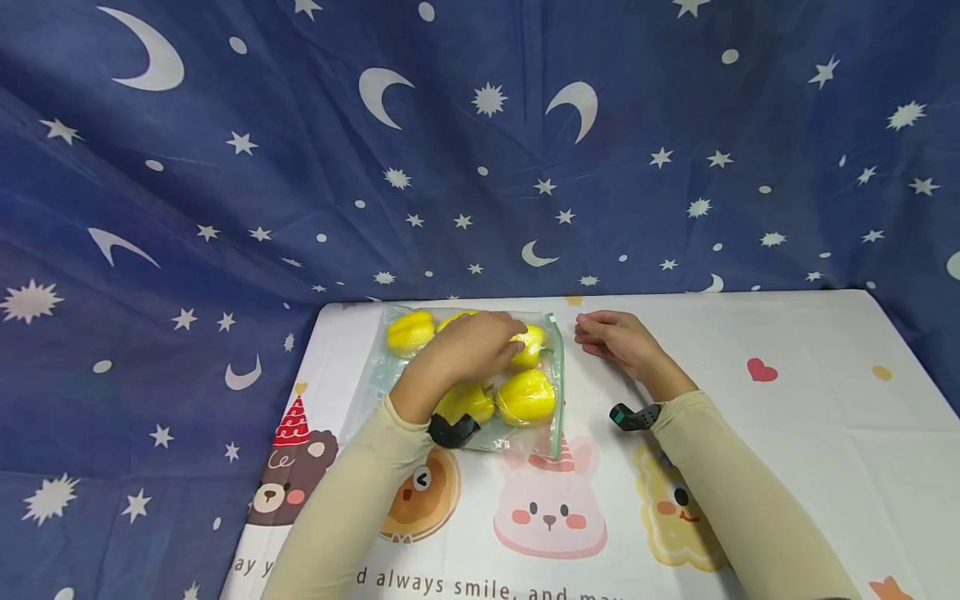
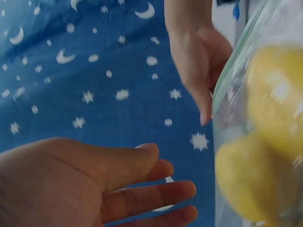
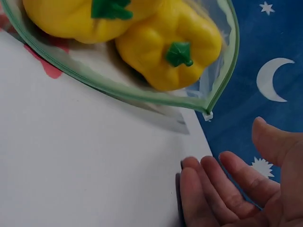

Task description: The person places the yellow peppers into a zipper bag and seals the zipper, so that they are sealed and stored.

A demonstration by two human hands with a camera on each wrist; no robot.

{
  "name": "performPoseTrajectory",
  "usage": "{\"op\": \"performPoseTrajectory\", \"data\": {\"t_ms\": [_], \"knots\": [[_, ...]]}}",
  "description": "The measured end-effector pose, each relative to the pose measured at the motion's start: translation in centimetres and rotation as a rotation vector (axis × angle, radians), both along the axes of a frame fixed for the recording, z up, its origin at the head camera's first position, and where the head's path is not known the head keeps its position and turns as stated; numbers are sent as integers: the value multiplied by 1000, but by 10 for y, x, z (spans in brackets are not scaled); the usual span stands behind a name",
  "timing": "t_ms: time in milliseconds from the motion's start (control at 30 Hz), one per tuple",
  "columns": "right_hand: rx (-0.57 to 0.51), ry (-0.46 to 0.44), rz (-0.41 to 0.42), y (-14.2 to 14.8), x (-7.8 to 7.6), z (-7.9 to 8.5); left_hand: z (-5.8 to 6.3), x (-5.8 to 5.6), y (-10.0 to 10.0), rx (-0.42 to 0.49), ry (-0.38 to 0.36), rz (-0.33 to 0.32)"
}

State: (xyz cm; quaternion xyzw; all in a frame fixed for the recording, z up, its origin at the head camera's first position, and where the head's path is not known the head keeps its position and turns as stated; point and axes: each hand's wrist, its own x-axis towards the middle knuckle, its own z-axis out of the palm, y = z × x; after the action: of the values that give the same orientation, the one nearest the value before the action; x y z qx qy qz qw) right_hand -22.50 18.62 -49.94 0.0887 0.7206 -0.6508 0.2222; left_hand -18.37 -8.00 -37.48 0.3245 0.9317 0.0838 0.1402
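A clear zip bag (image 1: pixel 557 383) with a green-edged mouth lies at the back left of the table, its mouth facing right. Several yellow bell peppers (image 1: pixel 527 398) with green stems (image 3: pixel 179 54) are inside. In the right wrist view the green lips gape apart, with a small white slider (image 3: pixel 207 115) at one corner. My left hand (image 1: pixel 483 343) hovers over the bag's far part, fingers loosely bent, thumb apart from them, holding nothing. Just right of the mouth my right hand (image 1: pixel 617 337) hangs with relaxed fingers and nothing in them.
A white tablecloth (image 1: pixel 810 450) printed with cartoon animals covers the table. Behind and to the left hangs a dark blue curtain (image 1: pixel 450 250) with moons and stars, close along the table's back edge.
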Motion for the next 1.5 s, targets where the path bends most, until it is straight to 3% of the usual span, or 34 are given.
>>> {"op": "performPoseTrajectory", "data": {"t_ms": [133,267,400,567,667,767,1200,1500], "knots": [[-17,-31,7,-5,-10,-2,2,-43,1,76,-95,-13],[-44,-67,17,-12,-17,-3,-8,-77,4,144,-211,33],[-95,-106,10,-20,-22,-5,-25,-99,4,184,-326,98],[-130,-146,8,-28,-26,-6,-47,-115,7,223,-464,174],[-118,-160,-7,-31,-27,-6,-57,-122,10,239,-536,220],[-109,-166,-24,-32,-27,-7,-63,-127,13,242,-559,245],[-129,-114,-93,-37,-26,-8,-69,-129,19,231,-538,262],[-147,-74,-91,-38,-22,0,-76,-130,23,330,-578,256]]}}
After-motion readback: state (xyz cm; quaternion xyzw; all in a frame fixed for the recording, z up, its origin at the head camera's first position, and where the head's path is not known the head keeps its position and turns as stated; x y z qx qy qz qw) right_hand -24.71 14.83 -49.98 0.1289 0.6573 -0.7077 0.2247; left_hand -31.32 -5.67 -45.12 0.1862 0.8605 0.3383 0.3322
